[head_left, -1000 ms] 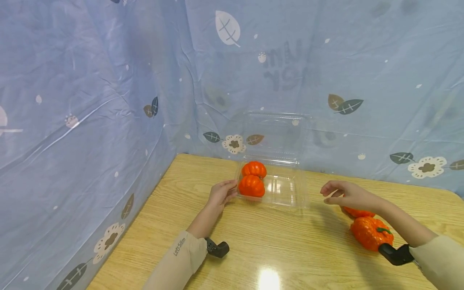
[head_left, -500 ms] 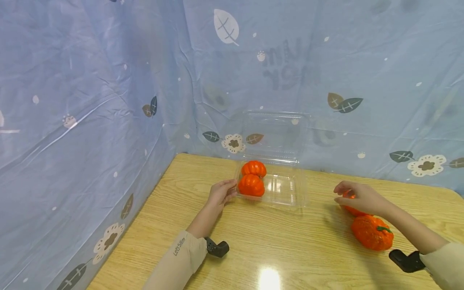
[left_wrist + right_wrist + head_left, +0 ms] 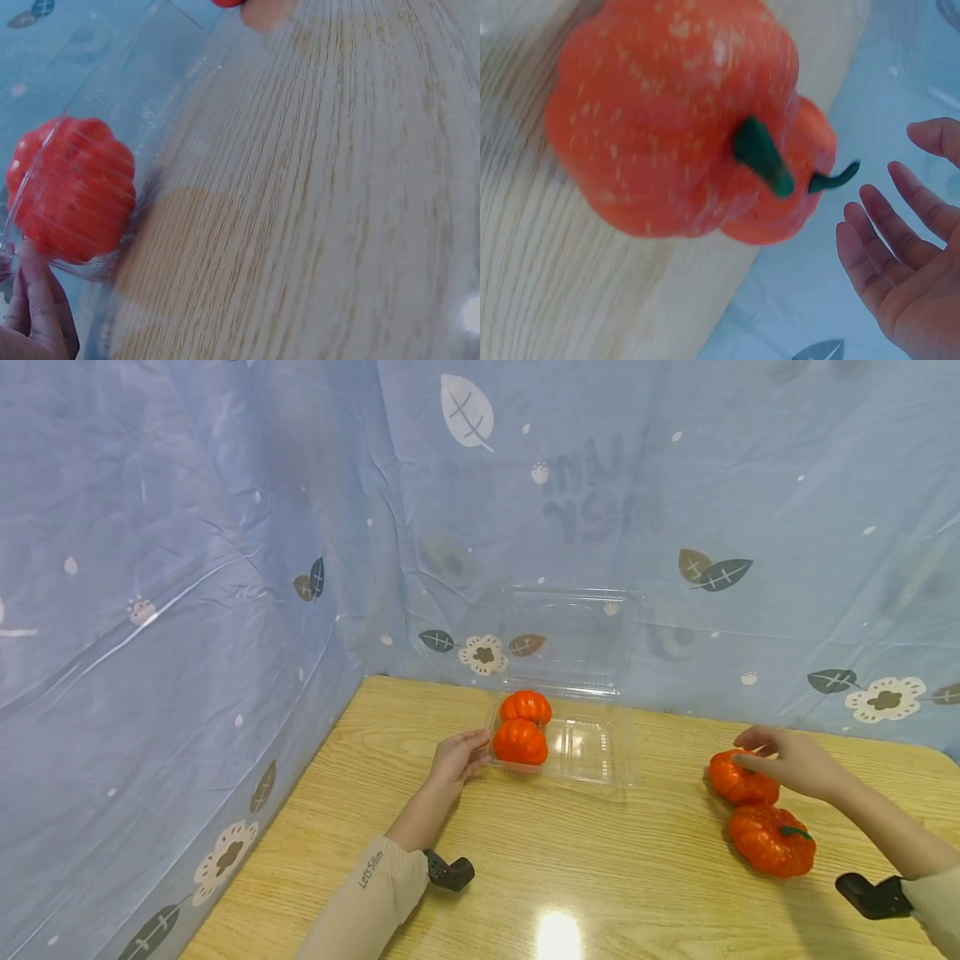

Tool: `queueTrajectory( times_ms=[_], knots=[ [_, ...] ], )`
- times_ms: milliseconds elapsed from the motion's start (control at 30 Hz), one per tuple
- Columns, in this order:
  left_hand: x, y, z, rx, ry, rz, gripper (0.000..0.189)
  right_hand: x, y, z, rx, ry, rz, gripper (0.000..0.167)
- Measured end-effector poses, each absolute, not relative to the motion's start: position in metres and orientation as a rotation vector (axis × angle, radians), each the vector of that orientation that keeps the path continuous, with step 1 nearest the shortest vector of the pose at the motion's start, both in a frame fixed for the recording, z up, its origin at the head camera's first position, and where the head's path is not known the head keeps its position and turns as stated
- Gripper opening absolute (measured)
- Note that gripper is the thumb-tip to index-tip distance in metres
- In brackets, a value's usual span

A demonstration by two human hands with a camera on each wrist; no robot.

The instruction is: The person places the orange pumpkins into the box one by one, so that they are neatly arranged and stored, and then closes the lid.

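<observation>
A clear plastic clamshell container [image 3: 585, 753] stands at the back of the table with its lid [image 3: 570, 631] raised. In its left half sit two small orange-red pumpkins, one behind [image 3: 525, 707] and one in front [image 3: 521, 743]. My left hand [image 3: 454, 758] pinches the container's left front corner, and the left wrist view shows its fingers [image 3: 43, 300] at the rim. At the right, a pumpkin [image 3: 738, 781] lies against a larger speckled pumpkin [image 3: 769, 842] with a green stem. My right hand [image 3: 806, 767] hovers over the rear one, fingers spread apart and holding nothing.
The wooden table [image 3: 600, 868] has its left edge along a blue patterned curtain [image 3: 225, 610]. More of that curtain hangs right behind the container. Each wrist carries a black camera mount, one at the left sleeve [image 3: 450, 872] and one at the right [image 3: 873, 896].
My right hand has moved right, from beside the right-hand pumpkins to above the rear one, uncovering more of it. My left hand has stayed at the container's corner.
</observation>
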State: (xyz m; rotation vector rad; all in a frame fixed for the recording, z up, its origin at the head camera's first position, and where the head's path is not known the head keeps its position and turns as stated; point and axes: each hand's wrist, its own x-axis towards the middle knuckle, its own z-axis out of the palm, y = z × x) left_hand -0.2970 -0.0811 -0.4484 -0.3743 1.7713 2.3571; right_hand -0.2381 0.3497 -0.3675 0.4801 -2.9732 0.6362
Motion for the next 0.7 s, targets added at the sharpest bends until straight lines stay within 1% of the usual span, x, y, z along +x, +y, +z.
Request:
queueTrajectory(
  times_ms=[700],
  knots=[
    [-0.3, -0.082, -0.45, -0.36, 1.763, 2.359, 0.033, -0.249, 0.383, -0.381, 0.418, -3.04, 0.708, 0.03]
  ],
)
